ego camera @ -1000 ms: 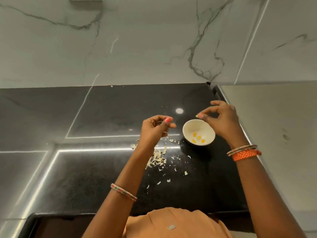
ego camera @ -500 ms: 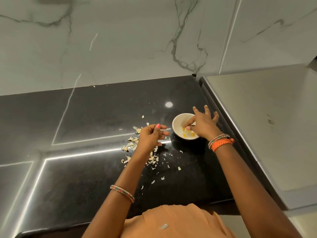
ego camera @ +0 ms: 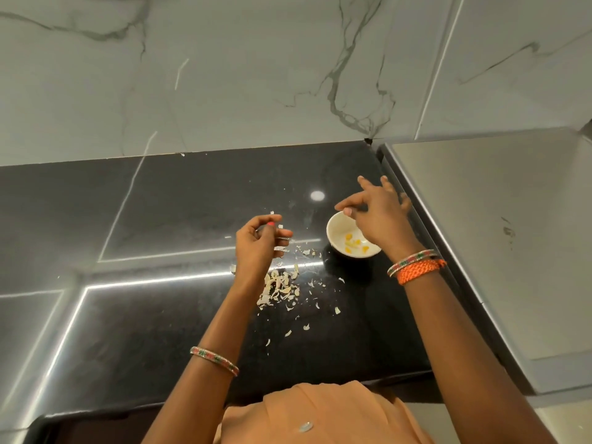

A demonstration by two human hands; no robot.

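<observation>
**Right hand up out of the bowl, pinch closed over its far rim**

Head view. Half a second ago the right hand (ego camera: 381, 216) had its fingertips down inside the small white round bowl (ego camera: 336, 232). Now it is raised above the bowl. Its grip, thumb against forefinger, is together, and the other fingers are spread. Whether anything sits in that pinch is too small to tell. The left hand (ego camera: 256, 248) has lifted a little as well. Its fingers are curled with the thumb against them, and I cannot tell if that grip holds anything.

The glossy black stone bench (ego camera: 160, 315) ends in a near edge well below both grips, just by the orange garment (ego camera: 320, 411). Just right of the right grip, the bench meets a raised grey metal surface (ego camera: 480, 235). Beyond both grips the bench runs bare to the white veined marble wall (ego camera: 256, 75), and there is open bench left of the left grip.

The bowl stands directly under and slightly nearer than the right grip, and right of the left grip, apart from both. A few small yellow pieces (ego camera: 354, 243) lie in its bottom. Pale papery peel scraps (ego camera: 278, 286) are scattered on the bench below the left grip and to its right, reaching near the bowl.
</observation>
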